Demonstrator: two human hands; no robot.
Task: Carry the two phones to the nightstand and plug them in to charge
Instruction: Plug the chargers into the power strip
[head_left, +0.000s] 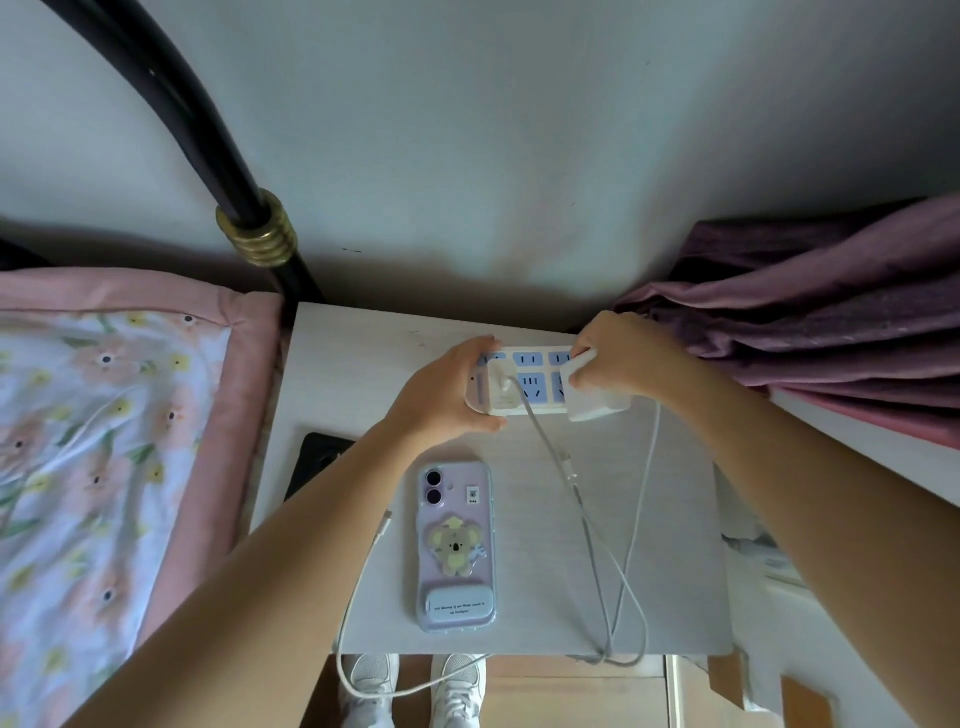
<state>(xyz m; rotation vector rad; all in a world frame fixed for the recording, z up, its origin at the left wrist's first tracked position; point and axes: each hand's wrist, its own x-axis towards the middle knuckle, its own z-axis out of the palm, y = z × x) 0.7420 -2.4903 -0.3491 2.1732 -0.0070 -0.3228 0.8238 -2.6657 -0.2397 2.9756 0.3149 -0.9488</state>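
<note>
A purple phone (456, 545) with a koala grip lies face down on the white nightstand (363, 364). Left of it, partly under my forearm, lies a black phone (317, 462). A white power strip (530, 382) with blue sockets sits at the back. My left hand (447, 395) grips the strip's left end. My right hand (618, 358) is closed on a white charger block (597, 402) at the strip's right end. Another white charger (501, 387) sits in the strip. Two white cables run forward; one connector (386, 519) lies loose beside the purple phone.
A bed with a floral, pink-edged quilt (104, 467) and a black metal frame (249, 208) is on the left. A purple curtain (810, 312) hangs at the right. Cable loops (623, 660) hang over the nightstand's front edge above my white shoes (415, 686).
</note>
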